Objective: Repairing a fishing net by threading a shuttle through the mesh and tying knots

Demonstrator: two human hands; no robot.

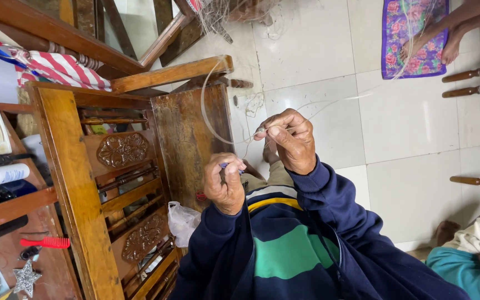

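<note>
Right hand (290, 141) fingers pinch thin thread (212, 119); left hand (224, 183) grips a small blue object (224, 165); slack loop could snag the wooden chair (187, 133)

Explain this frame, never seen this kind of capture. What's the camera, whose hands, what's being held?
There is no machine: one camera worn on a person's head looks down at their own two bare hands. The right hand pinches a thin pale thread that loops toward the wooden chair. The left hand is closed on a small blue object, too hidden to identify. The floor is white tile. On a flowered mat are another person's feet. A shelf at the left holds a red comb.
</note>
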